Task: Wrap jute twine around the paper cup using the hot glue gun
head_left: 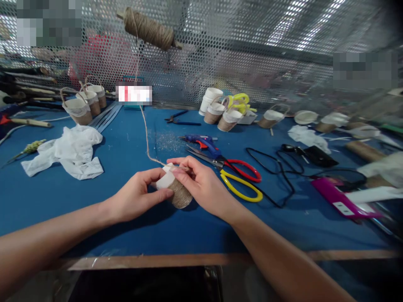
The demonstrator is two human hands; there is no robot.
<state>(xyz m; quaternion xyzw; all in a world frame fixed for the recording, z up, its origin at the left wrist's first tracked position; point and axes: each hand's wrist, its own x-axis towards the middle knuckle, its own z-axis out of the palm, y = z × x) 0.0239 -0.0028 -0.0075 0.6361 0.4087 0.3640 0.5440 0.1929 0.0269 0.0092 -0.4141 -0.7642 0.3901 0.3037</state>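
Currently gripping part-covered cup [180, 195] with left hand [134, 196] and right hand [208, 185] half-closed; brown beside right hand, bare white between, with twine [145, 131] uncut.

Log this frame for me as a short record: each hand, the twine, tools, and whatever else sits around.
left hand: on the side of a white cup partly wrapped in twine
right hand: at the cup's rim, fingers near the twine
twine: runs from the hanging spool down to the cup
tools: glue gun, scissors with red and yellow handles, pliers
left side: white lace cloth, small baskets with handles
surface: blue tabletop
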